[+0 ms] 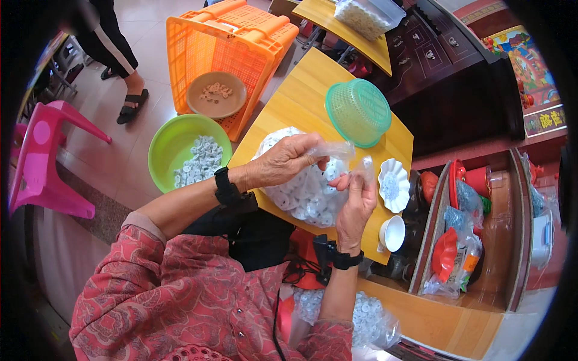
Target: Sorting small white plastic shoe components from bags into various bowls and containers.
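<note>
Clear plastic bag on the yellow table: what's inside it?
Many white round pieces show through the clear plastic bag, heaped together. The left hand and right hand pinch clear film above it. Pieces deeper inside, and the yellow table beneath, are covered.

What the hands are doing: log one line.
left hand: pinches clear plastic | right hand: pinches clear plastic | bag of white pieces: on yellow table | also there: green basket, scalloped dish

Shows white inside the clear bag point(310, 195) at frame centre, yellow on the tabletop point(304, 90), mint on the upper-centre basket point(358, 114), lime on the left basin point(161, 147), magenta on the far-left stool point(45, 150), red paisley on the lower-left shirt point(180, 289).
</note>
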Demonstrator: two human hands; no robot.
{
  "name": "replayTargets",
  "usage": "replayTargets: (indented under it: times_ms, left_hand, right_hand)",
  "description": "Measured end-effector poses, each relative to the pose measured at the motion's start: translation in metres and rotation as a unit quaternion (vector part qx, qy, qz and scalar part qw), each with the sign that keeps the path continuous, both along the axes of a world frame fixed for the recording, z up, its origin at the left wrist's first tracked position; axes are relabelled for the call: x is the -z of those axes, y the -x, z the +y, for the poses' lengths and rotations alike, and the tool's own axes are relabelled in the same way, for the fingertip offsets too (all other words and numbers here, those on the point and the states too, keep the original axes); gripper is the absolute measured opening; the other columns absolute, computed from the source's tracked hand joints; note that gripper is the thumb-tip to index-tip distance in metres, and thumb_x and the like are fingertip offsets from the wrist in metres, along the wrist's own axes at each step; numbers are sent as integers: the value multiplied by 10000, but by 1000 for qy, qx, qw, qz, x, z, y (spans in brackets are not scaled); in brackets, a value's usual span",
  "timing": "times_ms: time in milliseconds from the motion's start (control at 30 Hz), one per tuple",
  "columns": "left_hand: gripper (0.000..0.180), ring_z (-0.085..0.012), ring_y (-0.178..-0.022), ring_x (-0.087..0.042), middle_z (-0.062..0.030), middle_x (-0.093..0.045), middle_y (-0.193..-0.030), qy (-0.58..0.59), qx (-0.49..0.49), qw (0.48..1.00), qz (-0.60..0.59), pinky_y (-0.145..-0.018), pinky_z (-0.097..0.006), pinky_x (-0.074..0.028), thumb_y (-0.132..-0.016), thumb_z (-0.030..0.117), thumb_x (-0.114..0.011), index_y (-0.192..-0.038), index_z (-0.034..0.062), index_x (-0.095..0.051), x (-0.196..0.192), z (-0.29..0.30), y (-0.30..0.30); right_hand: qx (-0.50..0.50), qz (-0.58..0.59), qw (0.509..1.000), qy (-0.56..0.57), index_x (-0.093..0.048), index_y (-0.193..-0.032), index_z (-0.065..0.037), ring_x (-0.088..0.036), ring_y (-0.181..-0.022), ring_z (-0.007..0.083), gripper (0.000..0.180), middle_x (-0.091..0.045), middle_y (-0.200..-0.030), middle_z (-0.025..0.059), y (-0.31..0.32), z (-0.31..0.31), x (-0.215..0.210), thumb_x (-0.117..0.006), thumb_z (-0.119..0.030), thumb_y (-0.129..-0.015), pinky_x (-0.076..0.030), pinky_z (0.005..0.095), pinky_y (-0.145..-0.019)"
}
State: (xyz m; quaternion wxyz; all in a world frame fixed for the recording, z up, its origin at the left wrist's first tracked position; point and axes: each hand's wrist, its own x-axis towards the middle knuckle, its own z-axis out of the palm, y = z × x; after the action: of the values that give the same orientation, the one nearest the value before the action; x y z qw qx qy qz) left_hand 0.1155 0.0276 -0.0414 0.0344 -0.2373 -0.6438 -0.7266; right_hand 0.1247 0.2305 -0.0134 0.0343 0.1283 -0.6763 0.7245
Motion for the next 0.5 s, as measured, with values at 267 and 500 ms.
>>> replayTargets:
  times_ms: [267, 500]
  left_hand:
    - [534, -274, -876, -541, -70, -630, -986, 155, -83, 960, 219, -896, -404, -368, -803, -60, -592, -1305, 122, -613, -3, 22, 10]
    - [409, -275, -856, -553, -84, -591, -863, 277, -218, 900, 255, -903, -427, -382, -825, 71, -624, -1233, 82, -607, -2, 36, 8]
  right_hand:
    - [62, 60, 960, -266, -575, -1038, -5, -493, -634, 94, 128, -545, -743, -11, 9, -19, 8, -484, -83, -990, -406, 261, -561]
    - [-105, -20, 977, -184, -594, -1017, 28, -513, -800, 151, 288, -559, -805, 29, -2, -16, -20, -470, -232, -1022, -413, 311, -721]
